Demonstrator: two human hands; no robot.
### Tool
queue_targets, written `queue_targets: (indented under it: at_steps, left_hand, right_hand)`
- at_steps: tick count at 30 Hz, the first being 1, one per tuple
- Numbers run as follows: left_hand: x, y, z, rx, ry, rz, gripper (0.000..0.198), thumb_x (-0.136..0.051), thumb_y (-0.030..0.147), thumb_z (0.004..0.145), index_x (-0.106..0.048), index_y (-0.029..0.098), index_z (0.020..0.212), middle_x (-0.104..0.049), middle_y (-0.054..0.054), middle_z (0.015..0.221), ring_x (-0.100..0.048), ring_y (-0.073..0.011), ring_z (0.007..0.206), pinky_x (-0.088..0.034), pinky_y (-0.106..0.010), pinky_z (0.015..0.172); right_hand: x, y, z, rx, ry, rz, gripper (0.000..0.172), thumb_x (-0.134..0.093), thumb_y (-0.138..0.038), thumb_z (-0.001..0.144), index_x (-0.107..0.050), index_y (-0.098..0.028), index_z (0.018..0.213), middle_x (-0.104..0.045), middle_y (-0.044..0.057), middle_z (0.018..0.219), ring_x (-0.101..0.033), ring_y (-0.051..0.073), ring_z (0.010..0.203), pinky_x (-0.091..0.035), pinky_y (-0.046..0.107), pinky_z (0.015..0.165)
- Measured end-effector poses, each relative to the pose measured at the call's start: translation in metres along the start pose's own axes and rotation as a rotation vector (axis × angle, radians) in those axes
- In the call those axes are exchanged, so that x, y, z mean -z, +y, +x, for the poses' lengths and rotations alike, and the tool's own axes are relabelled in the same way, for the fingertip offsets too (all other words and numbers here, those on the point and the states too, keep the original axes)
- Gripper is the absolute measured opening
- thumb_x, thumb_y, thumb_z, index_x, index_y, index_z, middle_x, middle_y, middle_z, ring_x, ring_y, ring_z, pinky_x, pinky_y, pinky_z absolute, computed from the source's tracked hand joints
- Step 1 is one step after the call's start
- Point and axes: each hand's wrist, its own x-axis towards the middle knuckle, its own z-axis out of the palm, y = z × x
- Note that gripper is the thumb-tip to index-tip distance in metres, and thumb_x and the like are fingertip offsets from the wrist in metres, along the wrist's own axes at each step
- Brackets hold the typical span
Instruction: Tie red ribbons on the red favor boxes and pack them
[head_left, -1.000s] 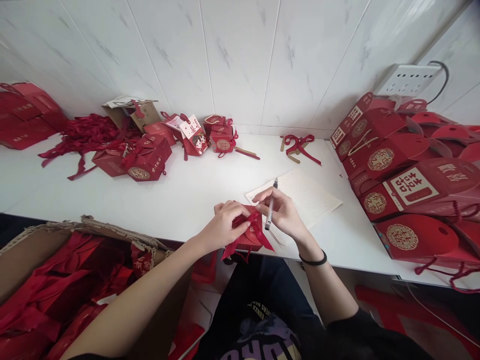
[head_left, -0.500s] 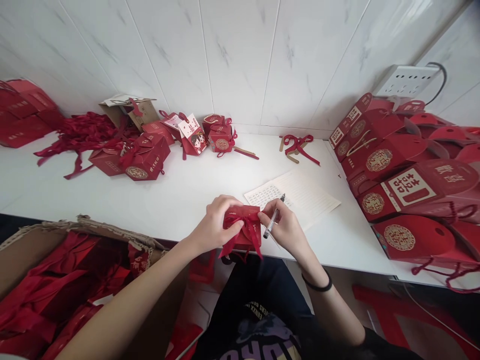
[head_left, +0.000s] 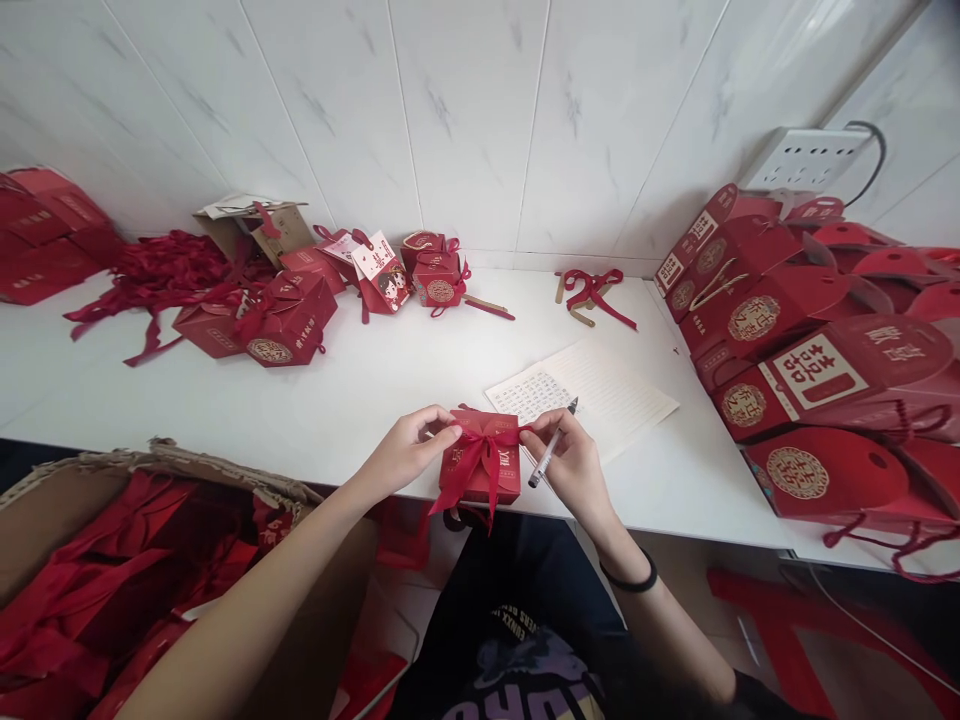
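In front of me at the table's near edge sits a small red gift box (head_left: pixel 507 482) with gold print. A red ribbon (head_left: pixel 480 452) is tied in a bow on its top, its tails hanging down the front. My left hand (head_left: pixel 411 446) pinches the bow's left loop between thumb and fingertips. On the other side my right hand (head_left: pixel 571 462) pinches the right loop. A pen (head_left: pixel 545 460) is also held in my right hand, its dark tip pointing up and away. Just beyond that hand lies a sheet of lined paper (head_left: pixel 611 385) with handwriting on its left part.
Red boxes (head_left: pixel 810 375) pile up on the right below a power strip (head_left: pixel 810 155). More ribboned boxes (head_left: pixel 289 315) and a heap of red ribbon (head_left: pixel 176 265) lie at the back left. A cardboard carton (head_left: pixel 225 465) full of red boxes stands at lower left.
My left hand has moved from the box's top left to the bow's left loop. The bow is spread wider, and the box's printed top shows more. The pen stays in my right hand.
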Motion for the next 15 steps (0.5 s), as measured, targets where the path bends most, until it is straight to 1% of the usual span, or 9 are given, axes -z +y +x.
queue_targets:
  at_steps: [2, 5, 8, 10, 12, 13, 15]
  left_hand:
    - [0.0, 0.0, 0.0, -0.01, 0.027, -0.019, 0.019, -0.052, 0.036, 0.081, -0.054, 0.018, 0.076, -0.058, 0.0, 0.077, -0.055, -0.0131, 0.071, -0.045, -0.025, 0.067]
    - [-0.003, 0.0, -0.002, -0.017, 0.133, 0.061, 0.014, -0.053, 0.032, 0.078, -0.051, 0.019, 0.073, -0.056, 0.001, 0.073, -0.055, -0.0123, 0.067, -0.044, -0.024, 0.063]
    - [-0.013, -0.001, -0.004, -0.007, 0.259, 0.271, 0.009, -0.05, 0.026, 0.076, -0.045, 0.02, 0.072, -0.052, 0.004, 0.066, -0.05, -0.0112, 0.057, -0.04, -0.024, 0.055]
    - [-0.02, -0.002, -0.004, -0.036, 0.316, 0.441, 0.007, -0.047, 0.023, 0.074, -0.041, 0.021, 0.071, -0.049, 0.005, 0.062, -0.047, -0.0111, 0.052, -0.037, -0.024, 0.053]
    - [-0.023, -0.001, -0.004, -0.062, 0.344, 0.555, 0.006, -0.044, 0.021, 0.074, -0.039, 0.021, 0.073, -0.047, 0.005, 0.061, -0.044, -0.0113, 0.05, -0.035, -0.025, 0.053]
    - [-0.023, 0.0, -0.004, -0.064, 0.347, 0.575, 0.005, -0.043, 0.021, 0.074, -0.038, 0.022, 0.075, -0.046, 0.005, 0.06, -0.044, -0.0114, 0.049, -0.035, -0.025, 0.053]
    - [-0.019, 0.003, -0.006, -0.048, 0.316, 0.531, 0.008, -0.044, 0.023, 0.074, -0.038, 0.022, 0.079, -0.046, 0.006, 0.059, -0.044, -0.0117, 0.048, -0.035, -0.025, 0.053]
  right_hand:
    - [0.0, 0.001, 0.0, 0.0, 0.0, 0.023, 0.021, -0.06, -0.039, 0.076, -0.049, -0.022, 0.079, -0.055, 0.0, 0.07, -0.049, 0.016, 0.06, -0.039, 0.028, 0.053]
    - [-0.001, 0.002, -0.001, 0.017, 0.009, 0.027, 0.02, -0.06, -0.038, 0.077, -0.049, -0.022, 0.078, -0.053, -0.001, 0.066, -0.046, 0.015, 0.057, -0.038, 0.027, 0.052]
    - [-0.002, -0.002, -0.006, 0.084, 0.035, -0.002, 0.018, -0.061, -0.036, 0.077, -0.05, -0.022, 0.078, -0.054, -0.001, 0.067, -0.049, 0.015, 0.061, -0.039, 0.027, 0.054]
    - [-0.003, -0.005, -0.01, 0.146, 0.058, -0.043, 0.015, -0.061, -0.034, 0.078, -0.051, -0.022, 0.078, -0.056, 0.0, 0.07, -0.051, 0.015, 0.063, -0.04, 0.027, 0.056]
    - [-0.004, -0.007, -0.014, 0.207, 0.074, -0.089, 0.013, -0.061, -0.032, 0.079, -0.052, -0.022, 0.079, -0.057, 0.0, 0.072, -0.052, 0.015, 0.065, -0.041, 0.027, 0.057]
    - [-0.004, -0.007, -0.014, 0.231, 0.08, -0.11, 0.011, -0.06, -0.031, 0.08, -0.052, -0.022, 0.079, -0.057, 0.0, 0.073, -0.053, 0.015, 0.065, -0.042, 0.026, 0.057]
    - [-0.003, -0.007, -0.014, 0.257, 0.088, -0.148, 0.009, -0.058, -0.03, 0.081, -0.052, -0.022, 0.08, -0.058, 0.0, 0.074, -0.054, 0.015, 0.066, -0.042, 0.026, 0.058]
